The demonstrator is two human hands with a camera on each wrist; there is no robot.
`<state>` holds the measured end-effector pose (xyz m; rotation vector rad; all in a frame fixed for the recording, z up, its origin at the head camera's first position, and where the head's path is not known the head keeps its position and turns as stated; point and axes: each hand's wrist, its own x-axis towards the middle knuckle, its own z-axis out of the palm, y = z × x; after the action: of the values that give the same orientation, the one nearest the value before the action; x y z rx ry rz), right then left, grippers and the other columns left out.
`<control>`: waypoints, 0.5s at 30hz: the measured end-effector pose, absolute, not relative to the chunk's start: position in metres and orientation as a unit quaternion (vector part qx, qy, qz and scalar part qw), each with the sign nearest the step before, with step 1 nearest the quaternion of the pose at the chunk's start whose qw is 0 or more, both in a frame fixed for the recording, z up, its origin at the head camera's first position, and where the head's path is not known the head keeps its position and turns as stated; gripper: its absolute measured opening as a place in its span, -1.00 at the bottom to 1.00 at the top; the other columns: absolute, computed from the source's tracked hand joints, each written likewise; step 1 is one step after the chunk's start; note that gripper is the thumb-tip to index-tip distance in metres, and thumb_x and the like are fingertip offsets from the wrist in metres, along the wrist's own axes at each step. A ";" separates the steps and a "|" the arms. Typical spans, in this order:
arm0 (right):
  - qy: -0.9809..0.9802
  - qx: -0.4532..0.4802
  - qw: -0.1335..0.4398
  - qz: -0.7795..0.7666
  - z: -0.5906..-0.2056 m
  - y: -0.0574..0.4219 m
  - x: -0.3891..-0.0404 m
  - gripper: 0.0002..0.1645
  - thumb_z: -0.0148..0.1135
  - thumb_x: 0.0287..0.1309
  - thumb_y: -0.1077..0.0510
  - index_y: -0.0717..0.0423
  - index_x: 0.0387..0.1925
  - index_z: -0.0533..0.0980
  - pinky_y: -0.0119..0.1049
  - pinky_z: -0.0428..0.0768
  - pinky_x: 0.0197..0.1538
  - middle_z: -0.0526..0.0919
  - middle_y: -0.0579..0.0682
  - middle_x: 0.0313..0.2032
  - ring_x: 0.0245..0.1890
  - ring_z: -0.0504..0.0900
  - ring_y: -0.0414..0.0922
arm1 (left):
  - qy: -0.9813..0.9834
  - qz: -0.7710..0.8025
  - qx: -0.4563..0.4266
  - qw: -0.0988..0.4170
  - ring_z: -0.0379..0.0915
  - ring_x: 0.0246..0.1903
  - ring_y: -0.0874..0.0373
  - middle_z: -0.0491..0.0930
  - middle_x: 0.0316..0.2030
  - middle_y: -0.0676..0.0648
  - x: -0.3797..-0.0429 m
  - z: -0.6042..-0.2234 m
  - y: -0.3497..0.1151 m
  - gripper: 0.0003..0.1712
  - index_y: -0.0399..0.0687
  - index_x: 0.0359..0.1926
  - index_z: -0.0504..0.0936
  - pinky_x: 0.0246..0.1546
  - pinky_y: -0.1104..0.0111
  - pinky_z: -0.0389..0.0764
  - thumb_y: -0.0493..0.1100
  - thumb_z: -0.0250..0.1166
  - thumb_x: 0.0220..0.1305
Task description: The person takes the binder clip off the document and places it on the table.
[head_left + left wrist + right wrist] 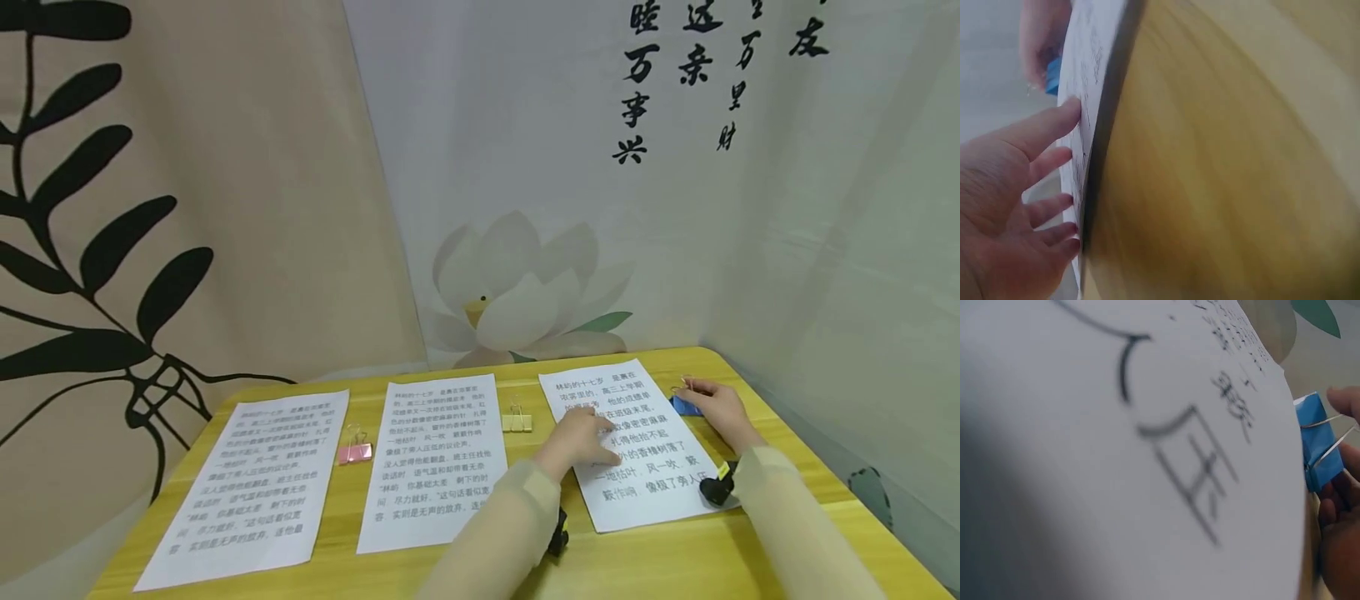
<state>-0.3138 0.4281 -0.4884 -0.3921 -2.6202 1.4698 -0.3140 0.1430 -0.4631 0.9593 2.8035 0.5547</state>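
Observation:
On the right-hand sheet of printed paper (pixel 630 492) my left hand (pixel 576 442) rests with fingers spread. The left wrist view shows the fingertips of this left hand (pixel 1016 206) touching the sheet's face near its edge. My right hand (pixel 722 415) is at the same sheet's right edge and holds a blue binder clip (pixel 686 406). Close up in the right wrist view, the blue binder clip (pixel 1319 440) has its wire handles between the thumb and fingers of the right hand (pixel 1341 550). Its blue body lies against the paper's edge; whether it bites the paper I cannot tell.
Two more printed sheets, a middle one (pixel 435 467) and a left one (pixel 247 492), lie on the yellow wood-grain table (pixel 337 533). A pink binder clip (pixel 356 452) sits between them. A yellow binder clip (pixel 517 422) lies right of the middle sheet. Behind hangs a printed curtain (pixel 510 125).

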 end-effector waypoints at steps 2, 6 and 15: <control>-0.857 -0.132 0.058 0.495 -0.488 0.427 -0.316 -0.01 0.15 0.26 -0.22 0.39 0.41 0.09 0.17 0.10 0.35 0.13 0.34 0.39 0.40 0.02 0.28 | 0.927 0.179 0.322 0.069 0.15 0.35 0.10 0.41 0.29 0.01 -0.316 -0.462 0.138 -0.38 0.20 0.14 0.62 0.36 0.35 0.09 0.15 0.49 0.01; -0.839 -0.138 0.054 0.523 -0.484 0.426 -0.317 0.09 0.16 0.22 -0.29 0.34 0.45 0.00 0.18 0.06 0.37 0.03 0.34 0.43 0.42 -0.05 0.28 | 0.926 0.187 0.319 0.079 0.13 0.37 0.08 0.35 0.33 -0.04 -0.320 -0.461 0.132 -0.38 0.18 0.15 0.61 0.37 0.33 0.08 0.12 0.49 0.02; -0.817 -0.140 0.165 0.534 -0.440 0.414 -0.309 0.00 0.02 0.28 -0.35 0.24 0.46 0.08 0.22 0.18 0.30 0.11 0.32 0.41 0.34 0.13 0.29 | 0.913 0.222 0.336 0.069 0.20 0.33 0.13 0.43 0.26 0.04 -0.325 -0.453 0.136 -0.38 0.10 0.20 0.57 0.32 0.36 0.18 0.10 0.44 0.11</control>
<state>-0.3093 0.4144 -0.4401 -0.3986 -2.3279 1.5219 -0.3245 0.1362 -0.4535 1.0103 2.7479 0.6691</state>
